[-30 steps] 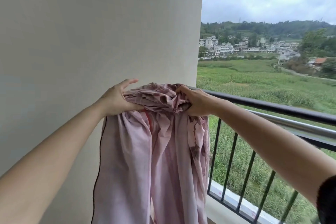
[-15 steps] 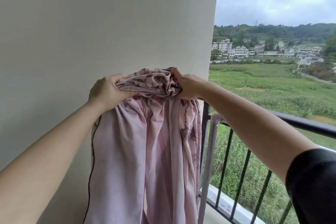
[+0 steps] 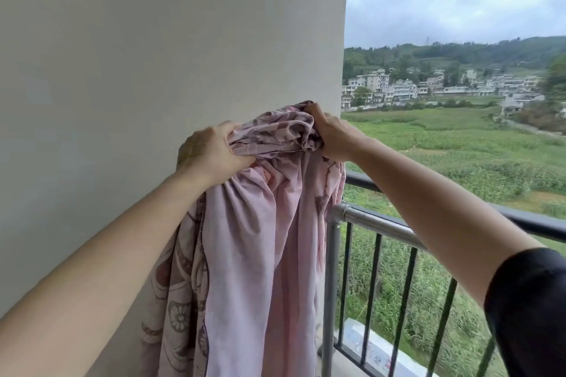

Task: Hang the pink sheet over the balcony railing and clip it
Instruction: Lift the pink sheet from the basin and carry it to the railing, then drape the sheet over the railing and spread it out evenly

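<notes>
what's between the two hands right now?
Head view: a bunched fold of the pink sheet, gripped by left hand and right hand; the rest hangs below.

Both hands raised, L (image 3: 211, 150) & R (image 3: 332, 135) fists clenched.

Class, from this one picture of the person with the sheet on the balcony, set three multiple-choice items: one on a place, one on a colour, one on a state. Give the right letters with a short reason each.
1. Where is the bunched top of the pink sheet?
A. Flat on the floor
B. Held up between both hands, in front of the wall
C. Spread along the railing

2. What colour is the railing's top bar?
A. White
B. Red
C. Black

3. What is the state of the hands?
A. Both closed on the sheet
B. Both open and empty
C. Only one holds it

Answers: 1 B, the bundle sits between the hands, above the railing. 2 C, the top bar is dark. 3 A, the left hand and right hand each have a grip on cloth.
</notes>
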The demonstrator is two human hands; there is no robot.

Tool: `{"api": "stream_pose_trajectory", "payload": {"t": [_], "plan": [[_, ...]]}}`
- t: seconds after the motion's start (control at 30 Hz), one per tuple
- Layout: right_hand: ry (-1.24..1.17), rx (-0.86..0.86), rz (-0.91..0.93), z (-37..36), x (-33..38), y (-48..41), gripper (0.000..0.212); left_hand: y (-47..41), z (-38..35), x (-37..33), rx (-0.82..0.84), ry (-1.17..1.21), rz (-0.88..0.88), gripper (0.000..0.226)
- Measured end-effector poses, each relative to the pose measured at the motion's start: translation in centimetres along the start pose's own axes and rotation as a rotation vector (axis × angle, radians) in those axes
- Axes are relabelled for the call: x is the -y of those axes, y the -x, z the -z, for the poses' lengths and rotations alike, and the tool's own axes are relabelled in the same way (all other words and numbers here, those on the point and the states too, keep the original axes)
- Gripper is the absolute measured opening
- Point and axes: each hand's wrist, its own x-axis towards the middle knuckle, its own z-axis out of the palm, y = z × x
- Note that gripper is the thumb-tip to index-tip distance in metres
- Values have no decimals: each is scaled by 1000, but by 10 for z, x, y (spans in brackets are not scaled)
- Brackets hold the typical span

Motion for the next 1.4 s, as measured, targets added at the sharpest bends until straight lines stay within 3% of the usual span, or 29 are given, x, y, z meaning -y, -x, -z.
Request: {"api": "stream_pose_trajectory", "payload": {"t": [0.5,0.53,0.63,0.7,0.93,1.1,1.17,1.3,1.4], "plan": [[207,31,-288,126,-100,213,79,76,-67,-178,211,87,-354,73],[230,22,-299,136,-104,224,80,80,-69,-187,220,119,-360,73],[290,-7,-275,134,7,223,78,101,-4,-100,249,199,-377,73],[333,-55,-287,142,30,232,78,114,14,-89,255,245,-380,74],[398,-169,-302,177,-13,274,73,122,26,-171,234,452,-341,72],[411,-245,-328,184,-74,319,66,138,-12,-241,304,552,-239,62],[338,-200,-393,181,-93,334,64,155,-30,-263,369,565,-222,62],[74,43,-703,165,-129,336,46,171,-74,-279,585,586,-216,79],[-52,207,-749,156,-139,345,39,168,-105,-269,603,778,40,64]]}}
